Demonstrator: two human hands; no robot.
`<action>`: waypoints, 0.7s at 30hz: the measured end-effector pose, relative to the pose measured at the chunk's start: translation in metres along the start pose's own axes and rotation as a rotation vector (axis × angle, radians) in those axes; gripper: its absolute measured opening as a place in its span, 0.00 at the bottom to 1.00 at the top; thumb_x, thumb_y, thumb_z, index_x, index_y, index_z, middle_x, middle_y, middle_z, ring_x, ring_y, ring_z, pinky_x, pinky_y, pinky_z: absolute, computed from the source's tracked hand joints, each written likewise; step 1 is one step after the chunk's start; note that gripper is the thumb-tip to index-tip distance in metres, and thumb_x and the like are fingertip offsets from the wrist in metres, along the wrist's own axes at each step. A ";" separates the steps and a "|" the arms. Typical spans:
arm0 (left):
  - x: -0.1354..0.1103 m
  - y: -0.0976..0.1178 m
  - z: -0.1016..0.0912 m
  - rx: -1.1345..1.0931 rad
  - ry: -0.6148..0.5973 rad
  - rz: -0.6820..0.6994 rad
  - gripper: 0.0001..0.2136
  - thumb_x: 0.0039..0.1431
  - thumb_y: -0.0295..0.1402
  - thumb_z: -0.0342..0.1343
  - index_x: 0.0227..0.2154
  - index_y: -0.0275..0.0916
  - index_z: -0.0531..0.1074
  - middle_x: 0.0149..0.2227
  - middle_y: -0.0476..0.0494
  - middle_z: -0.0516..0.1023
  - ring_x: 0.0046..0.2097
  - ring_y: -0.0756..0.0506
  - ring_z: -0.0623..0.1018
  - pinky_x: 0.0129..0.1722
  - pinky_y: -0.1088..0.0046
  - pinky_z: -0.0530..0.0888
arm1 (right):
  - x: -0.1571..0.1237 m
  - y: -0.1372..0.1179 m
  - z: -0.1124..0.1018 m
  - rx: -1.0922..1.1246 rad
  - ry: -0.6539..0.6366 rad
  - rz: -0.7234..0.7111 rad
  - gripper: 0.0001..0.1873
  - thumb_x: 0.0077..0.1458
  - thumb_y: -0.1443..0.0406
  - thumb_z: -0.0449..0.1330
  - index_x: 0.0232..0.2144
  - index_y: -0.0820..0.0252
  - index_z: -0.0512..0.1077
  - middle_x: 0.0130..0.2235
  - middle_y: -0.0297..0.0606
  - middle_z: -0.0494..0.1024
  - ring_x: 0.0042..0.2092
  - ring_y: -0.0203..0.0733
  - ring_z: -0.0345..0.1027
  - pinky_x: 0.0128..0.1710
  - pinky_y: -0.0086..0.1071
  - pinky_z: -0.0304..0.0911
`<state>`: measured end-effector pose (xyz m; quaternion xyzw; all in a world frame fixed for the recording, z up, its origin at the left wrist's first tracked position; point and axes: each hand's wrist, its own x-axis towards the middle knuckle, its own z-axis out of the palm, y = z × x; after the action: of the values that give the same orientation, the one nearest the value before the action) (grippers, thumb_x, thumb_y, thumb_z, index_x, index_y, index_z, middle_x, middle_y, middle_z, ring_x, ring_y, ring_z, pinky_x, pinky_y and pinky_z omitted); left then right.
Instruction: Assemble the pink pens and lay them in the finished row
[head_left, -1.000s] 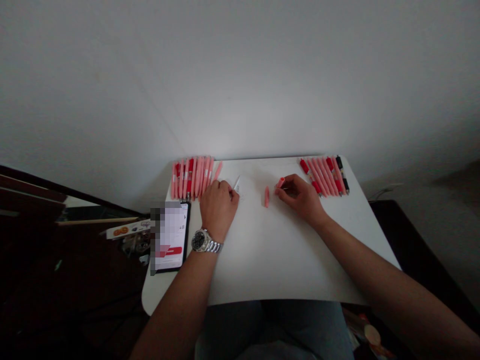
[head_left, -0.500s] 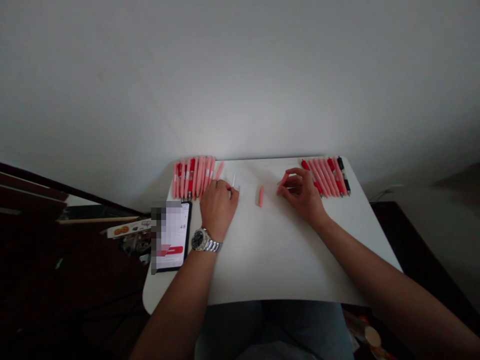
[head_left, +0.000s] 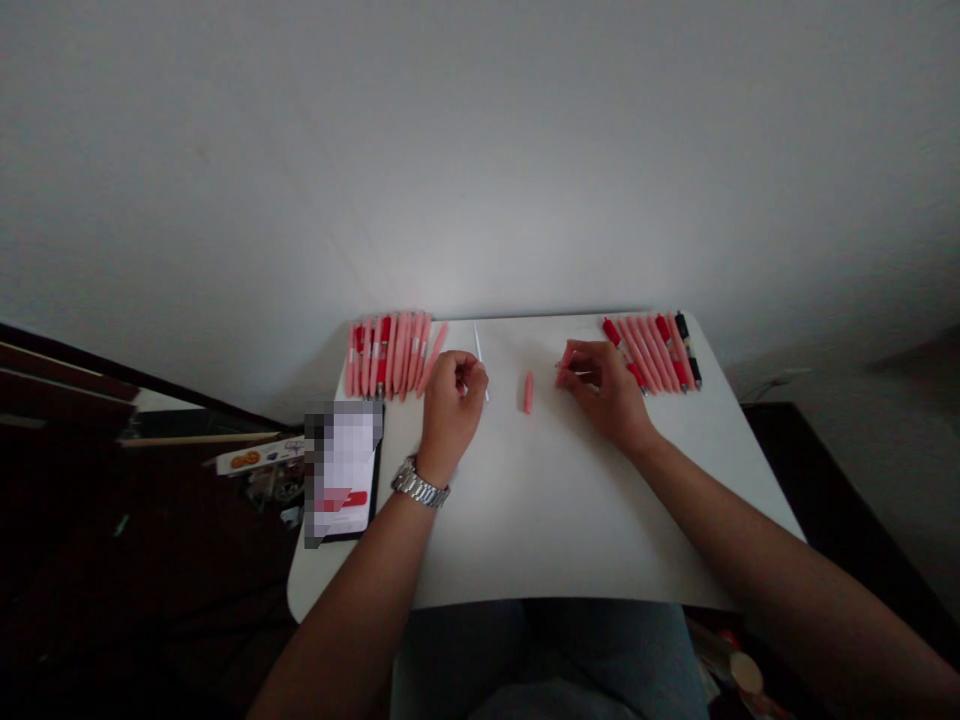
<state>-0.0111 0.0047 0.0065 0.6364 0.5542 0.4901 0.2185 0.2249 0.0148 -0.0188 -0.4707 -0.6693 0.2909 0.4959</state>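
My left hand (head_left: 453,410), with a metal watch (head_left: 420,486) at its wrist, pinches a thin white pen refill (head_left: 478,343) between thumb and finger. The refill points toward the wall. My right hand (head_left: 606,396) closes its fingertips round a short pink pen barrel piece (head_left: 565,360), whose lower end is partly hidden. Between both hands, another pink barrel piece (head_left: 528,393) lies on the white table (head_left: 540,510). A slanted pink pen (head_left: 433,358) is just left of my left hand, at the edge of a row of pink and red pens (head_left: 394,350).
At the right back, several pink and red pens (head_left: 649,350) lie side by side with a black pen (head_left: 688,350). A phone (head_left: 352,470) rests near the left edge. Behind the table rises a white wall (head_left: 480,180). Clutter (head_left: 274,470) sits beyond the left edge.
My left hand has shifted right and turned, bringing the refill up from the table in its pinch. The right hand stays nearly in place, its pink piece slightly turned.
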 end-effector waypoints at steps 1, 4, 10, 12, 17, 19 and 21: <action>0.001 0.001 0.000 -0.019 0.001 -0.009 0.02 0.66 0.32 0.53 0.36 0.41 0.68 0.35 0.46 0.73 0.37 0.47 0.74 0.38 0.70 0.71 | 0.000 0.001 0.000 -0.002 -0.006 0.007 0.18 0.61 0.56 0.63 0.50 0.52 0.66 0.42 0.37 0.78 0.40 0.42 0.78 0.42 0.42 0.77; 0.002 0.001 0.001 -0.096 0.001 -0.035 0.03 0.65 0.33 0.53 0.36 0.40 0.67 0.34 0.47 0.73 0.36 0.48 0.74 0.36 0.71 0.72 | 0.001 0.001 0.001 0.043 0.028 -0.015 0.18 0.61 0.56 0.64 0.50 0.50 0.64 0.42 0.35 0.78 0.41 0.42 0.77 0.43 0.41 0.77; 0.003 -0.004 0.004 -0.247 0.000 -0.112 0.04 0.66 0.34 0.54 0.35 0.41 0.68 0.33 0.48 0.74 0.35 0.49 0.74 0.36 0.72 0.72 | 0.001 0.001 0.001 0.107 0.041 -0.029 0.21 0.61 0.57 0.63 0.53 0.48 0.61 0.41 0.35 0.77 0.40 0.42 0.77 0.40 0.39 0.76; 0.002 -0.004 0.005 -0.285 -0.003 -0.129 0.04 0.66 0.34 0.54 0.35 0.40 0.68 0.34 0.47 0.75 0.35 0.49 0.74 0.36 0.72 0.72 | 0.001 0.001 0.001 0.106 0.032 -0.038 0.22 0.61 0.58 0.63 0.54 0.47 0.61 0.41 0.35 0.77 0.40 0.42 0.77 0.39 0.39 0.76; 0.003 0.002 0.005 -0.377 0.003 -0.148 0.04 0.66 0.34 0.54 0.36 0.40 0.67 0.33 0.48 0.75 0.32 0.50 0.74 0.34 0.74 0.72 | 0.000 -0.003 0.001 0.121 0.069 -0.080 0.21 0.62 0.59 0.64 0.53 0.47 0.61 0.44 0.37 0.77 0.42 0.43 0.77 0.42 0.42 0.76; 0.003 0.003 0.005 -0.401 0.006 -0.163 0.04 0.65 0.33 0.55 0.36 0.40 0.67 0.33 0.48 0.76 0.32 0.50 0.74 0.33 0.74 0.73 | -0.001 -0.004 0.002 0.116 0.088 -0.097 0.21 0.62 0.59 0.63 0.53 0.47 0.60 0.44 0.37 0.77 0.43 0.43 0.77 0.44 0.42 0.76; 0.003 0.002 0.005 -0.415 0.003 -0.171 0.04 0.64 0.33 0.56 0.37 0.40 0.67 0.34 0.47 0.76 0.32 0.51 0.75 0.33 0.75 0.73 | -0.001 -0.004 0.002 0.112 0.099 -0.115 0.20 0.62 0.59 0.63 0.52 0.47 0.60 0.44 0.38 0.77 0.44 0.43 0.77 0.44 0.42 0.76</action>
<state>-0.0057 0.0080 0.0071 0.5277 0.4936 0.5743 0.3847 0.2216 0.0129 -0.0164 -0.4169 -0.6525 0.2751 0.5699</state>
